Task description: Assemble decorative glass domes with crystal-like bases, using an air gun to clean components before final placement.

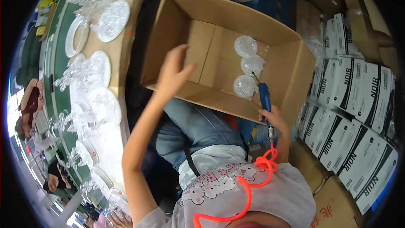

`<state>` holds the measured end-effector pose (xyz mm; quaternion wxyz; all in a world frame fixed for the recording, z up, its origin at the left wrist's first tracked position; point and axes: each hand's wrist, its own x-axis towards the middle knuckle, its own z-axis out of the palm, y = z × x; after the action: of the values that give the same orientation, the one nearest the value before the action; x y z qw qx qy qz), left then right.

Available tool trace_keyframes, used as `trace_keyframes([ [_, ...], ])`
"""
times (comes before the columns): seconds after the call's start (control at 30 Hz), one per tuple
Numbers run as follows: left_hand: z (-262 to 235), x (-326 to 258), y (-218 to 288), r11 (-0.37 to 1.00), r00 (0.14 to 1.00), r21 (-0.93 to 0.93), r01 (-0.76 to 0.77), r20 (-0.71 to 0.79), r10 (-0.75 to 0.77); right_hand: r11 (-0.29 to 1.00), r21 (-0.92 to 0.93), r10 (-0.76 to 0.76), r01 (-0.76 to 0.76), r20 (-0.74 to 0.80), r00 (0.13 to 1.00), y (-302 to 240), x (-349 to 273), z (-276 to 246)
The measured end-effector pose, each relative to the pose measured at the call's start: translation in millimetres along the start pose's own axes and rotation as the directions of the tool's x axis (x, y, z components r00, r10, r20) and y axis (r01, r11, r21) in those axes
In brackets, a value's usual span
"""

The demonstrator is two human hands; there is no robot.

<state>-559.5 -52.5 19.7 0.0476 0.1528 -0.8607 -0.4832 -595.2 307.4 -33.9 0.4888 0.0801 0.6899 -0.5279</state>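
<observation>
Right hand (276,118) closed around a blue air tool (264,97) at the near right wall of the cardboard box (291,76). Tool stands roughly upright, tip aimed into the box at three clear bagged discs (246,66); orange coiled hose (253,181) trails from its base. Left hand (174,74) open, fingers spread over the box's near left rim.

One open cardboard box (219,59) holds three clear bagged discs (246,45), beside one blue tool (265,97).

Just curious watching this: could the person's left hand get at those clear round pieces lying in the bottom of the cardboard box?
Probably yes. The left hand is open at the open-topped cardboard box, and nothing covers the clear round pieces.
</observation>
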Motion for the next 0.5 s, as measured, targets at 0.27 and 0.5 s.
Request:
trace_keyframes([
  [0.27, 263.8, 112.6, -126.1, 0.527, 0.672, -0.416, 0.741, 0.471, -0.571, 0.997, 0.073, -0.021, 0.034, -0.183, 0.983, 4.8, -20.6, 6.6],
  [0.5, 338.4, 154.1, -184.7, 0.752, 0.755, -0.172, 0.636, -0.065, -0.653, 0.991, 0.103, -0.072, 0.081, -0.087, 0.994, -11.9, -2.0, 51.0],
])
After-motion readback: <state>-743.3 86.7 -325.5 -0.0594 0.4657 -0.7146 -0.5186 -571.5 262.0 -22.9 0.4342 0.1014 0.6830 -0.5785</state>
